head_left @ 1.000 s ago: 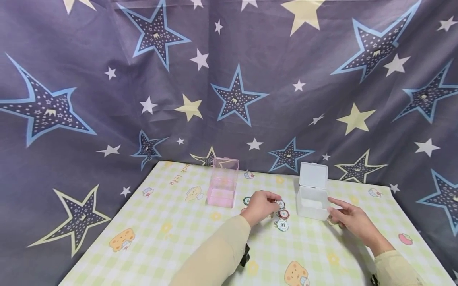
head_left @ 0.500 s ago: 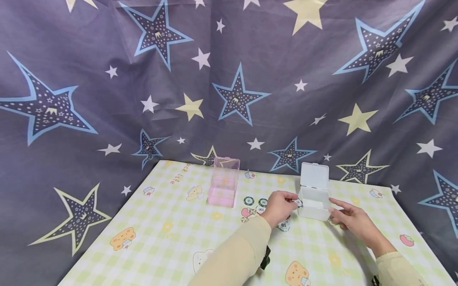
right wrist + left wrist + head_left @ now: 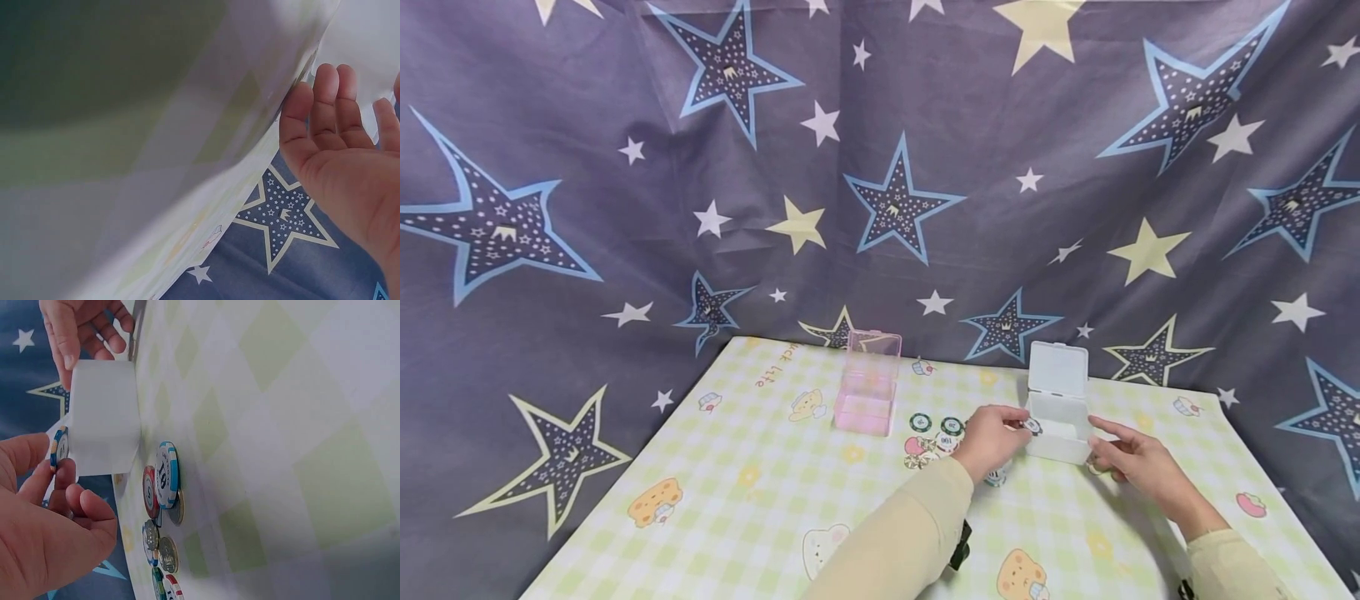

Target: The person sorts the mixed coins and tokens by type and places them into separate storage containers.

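My left hand (image 3: 992,437) pinches a poker chip (image 3: 59,448) between thumb and finger. The chip, with a blue and orange edge, is held upright at the left rim of the lidded white plastic box (image 3: 1058,448). The box's lid (image 3: 1057,369) is raised at the back. On the box's right side my right hand (image 3: 1138,467) rests with its fingers extended and slightly bent, steadying nothing else visible. Below my left hand lie a light-blue-edged "10" chip (image 3: 167,475), a red chip (image 3: 149,492) and a coin (image 3: 167,553). The box's inside is partly hidden.
A pink see-through box (image 3: 863,412), lid up, stands to the left. Between the boxes lie green-edged chips (image 3: 921,422), a white "100" chip (image 3: 947,442) and some coins (image 3: 917,461). The checked tablecloth (image 3: 737,500) meets a starry curtain (image 3: 925,100) behind.
My left hand has moved right from the pile to the white box's left rim, carrying the chip. The chips and coins it covered show again. My right hand stays at the box.
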